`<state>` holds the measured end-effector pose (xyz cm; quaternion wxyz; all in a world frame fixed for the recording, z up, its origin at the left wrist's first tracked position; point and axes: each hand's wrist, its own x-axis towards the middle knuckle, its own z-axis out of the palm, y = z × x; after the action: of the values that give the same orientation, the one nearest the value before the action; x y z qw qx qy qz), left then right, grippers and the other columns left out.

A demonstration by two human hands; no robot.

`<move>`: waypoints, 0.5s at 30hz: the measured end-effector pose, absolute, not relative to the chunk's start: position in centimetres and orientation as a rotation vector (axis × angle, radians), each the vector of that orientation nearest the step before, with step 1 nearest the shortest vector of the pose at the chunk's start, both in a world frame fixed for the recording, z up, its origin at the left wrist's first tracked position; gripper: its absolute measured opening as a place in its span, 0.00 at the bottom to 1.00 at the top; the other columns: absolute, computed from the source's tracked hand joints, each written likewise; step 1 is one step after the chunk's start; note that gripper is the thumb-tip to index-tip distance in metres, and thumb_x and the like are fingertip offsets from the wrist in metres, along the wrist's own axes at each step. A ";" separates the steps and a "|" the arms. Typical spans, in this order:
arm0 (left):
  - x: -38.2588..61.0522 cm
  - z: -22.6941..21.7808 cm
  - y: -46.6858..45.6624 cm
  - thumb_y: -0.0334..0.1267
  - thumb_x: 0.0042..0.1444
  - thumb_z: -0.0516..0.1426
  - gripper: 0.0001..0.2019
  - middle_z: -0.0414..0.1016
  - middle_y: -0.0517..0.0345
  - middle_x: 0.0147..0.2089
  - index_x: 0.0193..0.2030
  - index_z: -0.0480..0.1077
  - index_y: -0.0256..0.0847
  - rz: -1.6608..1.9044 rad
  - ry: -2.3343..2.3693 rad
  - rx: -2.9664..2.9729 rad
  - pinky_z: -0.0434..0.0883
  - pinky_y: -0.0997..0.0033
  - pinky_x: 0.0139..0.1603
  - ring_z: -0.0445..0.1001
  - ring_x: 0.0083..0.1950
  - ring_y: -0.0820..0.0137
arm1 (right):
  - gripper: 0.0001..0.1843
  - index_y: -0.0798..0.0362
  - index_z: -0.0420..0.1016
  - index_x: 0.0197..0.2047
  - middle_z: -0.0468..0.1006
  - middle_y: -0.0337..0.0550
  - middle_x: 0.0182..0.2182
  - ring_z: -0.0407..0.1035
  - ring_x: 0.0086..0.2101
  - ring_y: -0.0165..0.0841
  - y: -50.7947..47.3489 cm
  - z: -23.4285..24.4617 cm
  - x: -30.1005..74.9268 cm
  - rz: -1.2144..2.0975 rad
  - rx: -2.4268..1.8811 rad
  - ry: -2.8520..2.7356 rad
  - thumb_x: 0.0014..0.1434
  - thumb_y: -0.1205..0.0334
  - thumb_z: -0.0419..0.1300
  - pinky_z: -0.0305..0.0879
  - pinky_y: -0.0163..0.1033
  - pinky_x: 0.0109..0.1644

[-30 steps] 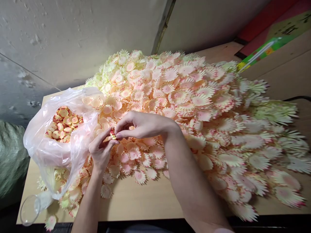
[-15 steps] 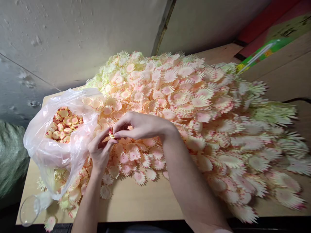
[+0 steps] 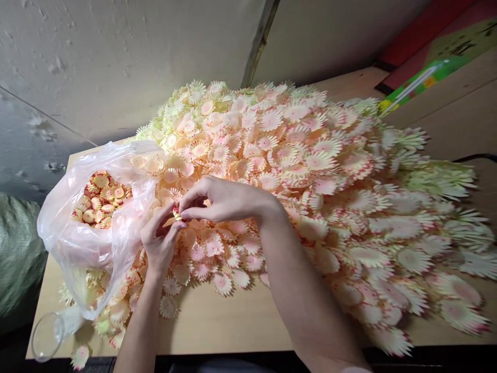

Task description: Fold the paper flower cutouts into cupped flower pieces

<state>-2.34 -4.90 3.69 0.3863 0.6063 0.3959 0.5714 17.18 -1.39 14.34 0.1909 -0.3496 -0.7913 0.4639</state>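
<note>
My left hand (image 3: 161,235) and my right hand (image 3: 212,201) meet over the left part of a big heap of pale flower pieces (image 3: 272,122) with pink-tipped petals. Between their fingertips is a small cream flower piece (image 3: 176,213) with red edges, pinched from both sides and partly covered by the fingers. To the left of my hands stands an open clear plastic bag (image 3: 128,228). Inside it lie many small curled flower pieces (image 3: 101,199), yellowish with red rims.
A clear plastic cup (image 3: 48,336) lies on its side at the table's (image 3: 209,321) front left corner, by a loose flower piece (image 3: 80,357). A green sack (image 3: 19,259) is at the left. Behind rises a grey wall (image 3: 135,62); a colourful box (image 3: 427,77) is at the back right.
Almost nothing differs. Both hands keep their pinch on the small flower piece, with only a slight shift of the fingers.
</note>
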 end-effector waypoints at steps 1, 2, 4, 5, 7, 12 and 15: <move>-2.3 3.7 -4.9 0.38 0.51 0.69 0.21 0.83 0.54 0.47 0.53 0.77 0.46 1.454 1.006 1.547 0.82 0.71 0.45 0.84 0.45 0.65 | 0.11 0.61 0.83 0.35 0.79 0.42 0.27 0.64 0.27 0.27 -1.4 14.4 17.2 1.293 -0.987 -2.228 0.58 0.70 0.58 0.56 0.34 0.30; -2.3 3.8 -4.9 0.39 0.50 0.69 0.21 0.83 0.54 0.47 0.53 0.77 0.47 1.452 1.007 1.550 0.82 0.70 0.45 0.84 0.44 0.65 | 0.11 0.61 0.83 0.35 0.79 0.42 0.27 0.64 0.27 0.26 -1.4 14.4 17.1 1.280 -0.995 -2.235 0.58 0.71 0.58 0.56 0.34 0.30; -2.3 3.9 -4.9 0.40 0.51 0.69 0.21 0.83 0.54 0.47 0.53 0.77 0.47 1.444 1.028 1.551 0.82 0.70 0.45 0.84 0.44 0.65 | 0.11 0.61 0.83 0.35 0.79 0.42 0.27 0.64 0.26 0.26 -1.5 14.4 17.1 1.255 -1.014 -2.245 0.57 0.71 0.58 0.56 0.34 0.30; -2.3 3.9 -4.9 0.40 0.51 0.69 0.21 0.83 0.54 0.48 0.53 0.77 0.47 1.439 1.044 1.550 0.82 0.69 0.45 0.84 0.45 0.64 | 0.11 0.61 0.83 0.35 0.79 0.42 0.27 0.65 0.27 0.26 -1.5 14.4 17.1 1.247 -1.020 -2.247 0.57 0.72 0.58 0.56 0.34 0.30; -2.4 3.9 -4.9 0.40 0.51 0.69 0.20 0.83 0.53 0.48 0.53 0.78 0.47 1.435 1.063 1.544 0.82 0.69 0.45 0.83 0.47 0.64 | 0.11 0.60 0.83 0.36 0.79 0.42 0.28 0.66 0.28 0.27 -1.5 14.4 17.0 1.244 -1.022 -2.246 0.56 0.72 0.58 0.57 0.34 0.31; -2.5 3.7 -4.9 0.40 0.51 0.69 0.21 0.83 0.53 0.48 0.53 0.77 0.46 1.435 1.034 1.527 0.82 0.72 0.44 0.83 0.47 0.64 | 0.09 0.59 0.80 0.33 0.78 0.41 0.27 0.65 0.27 0.27 -1.6 14.6 16.8 1.217 -1.052 -2.258 0.56 0.72 0.57 0.56 0.34 0.30; -2.5 3.6 -4.9 0.41 0.51 0.69 0.22 0.82 0.52 0.49 0.54 0.77 0.46 1.432 1.065 1.531 0.82 0.72 0.44 0.83 0.48 0.63 | 0.08 0.59 0.79 0.32 0.76 0.40 0.25 0.64 0.25 0.26 -1.6 14.7 16.8 1.189 -1.089 -2.272 0.57 0.70 0.57 0.56 0.34 0.29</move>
<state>-2.54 -4.87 3.57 0.3847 0.6010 0.4181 0.5622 16.81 -1.58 14.69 0.1772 -0.3846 -0.8027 0.4200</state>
